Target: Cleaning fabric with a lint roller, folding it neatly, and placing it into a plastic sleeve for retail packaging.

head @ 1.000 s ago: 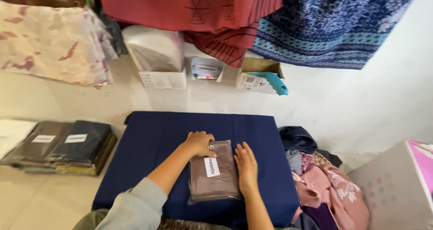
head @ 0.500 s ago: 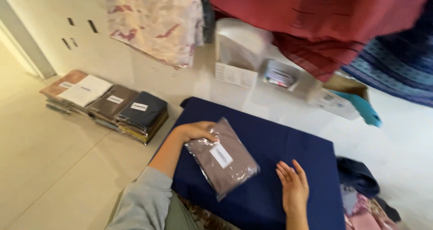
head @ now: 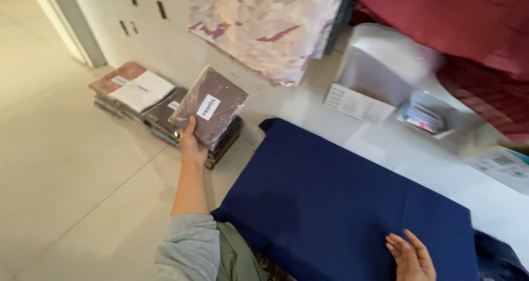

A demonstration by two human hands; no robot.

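- Head view: left hand (head: 192, 144) has carried the brown plastic-wrapped fabric packet (head: 208, 106) from the navy cloth (head: 341, 198) toward ten o'clock, gripping it.
- Right hand (head: 410, 256) lies open, five o'clock.

Single head-worn view, looking down
Angled leftward over the navy cloth (head: 341, 204) toward packet stacks (head: 160, 107) by the wall, fairly near
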